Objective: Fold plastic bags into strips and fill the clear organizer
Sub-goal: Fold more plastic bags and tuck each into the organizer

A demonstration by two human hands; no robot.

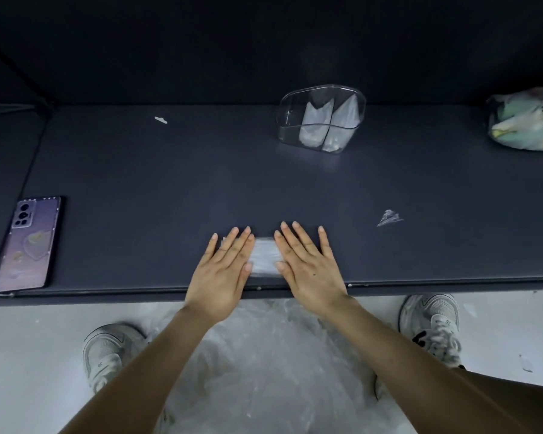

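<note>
A folded clear plastic bag [265, 256] lies flat near the front edge of the dark table [170, 183]. My left hand [226, 270] presses flat on its left end with straight fingers. My right hand [308, 264] presses flat on its right end. Only the middle of the strip shows between my hands. The clear organizer [322, 119] stands at the back, right of centre, with two folded bags upright in its compartments.
A phone [29, 245] lies at the table's left edge. A bag stuffed with plastic bags [527, 120] sits at the far right. A small plastic scrap [389, 218] lies to the right, a white bit [161, 120] at back left. Loose plastic [264, 371] hangs below the table.
</note>
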